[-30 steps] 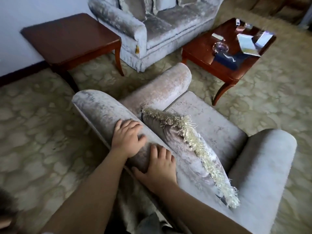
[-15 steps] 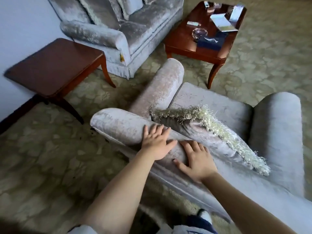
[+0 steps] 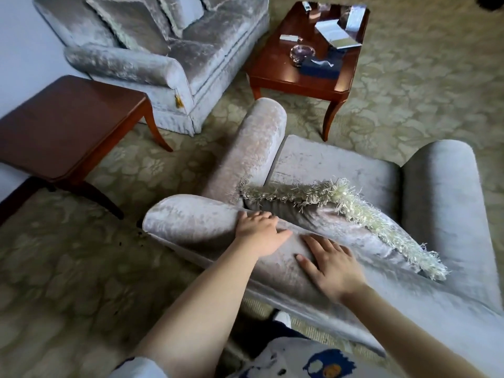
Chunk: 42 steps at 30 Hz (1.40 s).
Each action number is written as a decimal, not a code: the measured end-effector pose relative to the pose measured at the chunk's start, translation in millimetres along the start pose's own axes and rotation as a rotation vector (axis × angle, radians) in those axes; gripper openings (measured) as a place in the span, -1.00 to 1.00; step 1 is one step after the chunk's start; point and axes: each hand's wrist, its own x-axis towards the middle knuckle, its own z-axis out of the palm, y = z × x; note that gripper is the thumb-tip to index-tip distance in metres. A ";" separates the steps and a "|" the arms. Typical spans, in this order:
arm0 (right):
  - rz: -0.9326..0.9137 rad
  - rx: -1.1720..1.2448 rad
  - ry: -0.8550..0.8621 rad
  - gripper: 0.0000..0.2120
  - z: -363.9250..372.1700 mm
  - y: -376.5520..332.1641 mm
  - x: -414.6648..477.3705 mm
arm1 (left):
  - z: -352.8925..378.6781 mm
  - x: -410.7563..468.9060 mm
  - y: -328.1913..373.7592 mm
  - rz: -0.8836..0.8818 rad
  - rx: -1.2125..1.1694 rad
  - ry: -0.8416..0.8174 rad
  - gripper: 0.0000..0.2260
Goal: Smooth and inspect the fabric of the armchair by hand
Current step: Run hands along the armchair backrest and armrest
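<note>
Head view: pressing left hand (image 3: 260,233), fingers straight and released, onto rolled crushed-velvet back of armchair (image 3: 191,222) at frame centre; laying right hand (image 3: 331,266) flat beside it, grasping nothing; noting shaggy-fringed cushion (image 3: 341,211) touching backrest, right of centre.

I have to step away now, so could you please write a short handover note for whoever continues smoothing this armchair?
Left hand: open, flat on the back's top roll of the armchair.
Right hand: open, fingers spread, flat on the same roll beside it.
Fringed cushion leans against the back inside the chair, just ahead of both hands.
Done: cannot tell how much is smoothed.
Left: probably the rest of the roll, both arms, seat.
</note>
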 end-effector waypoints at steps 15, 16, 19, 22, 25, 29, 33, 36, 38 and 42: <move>0.262 0.185 -0.328 -0.58 11.2 -40.9 125.2 | -10.0 62.5 -40.8 0.086 0.118 -0.379 -0.47; 0.294 0.184 -0.333 -0.58 13.6 -42.6 131.0 | -10.7 64.6 -43.1 0.123 0.145 -0.424 -0.49; 0.354 0.188 -0.389 -0.55 18.6 -48.7 152.7 | -13.9 64.7 -51.6 0.213 0.152 -0.449 -0.52; 0.402 0.215 -0.426 -0.53 18.9 -59.2 170.4 | -17.5 58.2 -72.6 0.321 0.084 -0.424 -0.57; 0.516 0.238 -0.375 -0.55 15.8 -66.4 174.6 | -20.0 63.0 -97.1 0.432 0.074 -0.481 -0.51; 0.630 0.286 -0.290 -0.56 11.1 -71.4 167.8 | -22.3 73.5 -99.7 0.438 0.065 -0.534 -0.45; 0.652 0.297 -0.252 -0.55 12.5 -73.9 165.0 | -24.2 77.2 -95.2 0.480 0.063 -0.513 -0.61; 0.616 0.314 -0.253 -0.50 17.2 -72.8 162.6 | -21.9 75.6 -95.4 0.434 0.031 -0.473 -0.63; 0.564 0.335 -0.253 -0.48 15.8 -71.4 160.9 | -19.7 75.7 -93.2 0.341 0.018 -0.453 -0.62; 0.368 0.350 -0.215 -0.41 12.1 -64.3 136.4 | -16.3 64.7 -59.6 0.067 0.113 -0.336 -0.53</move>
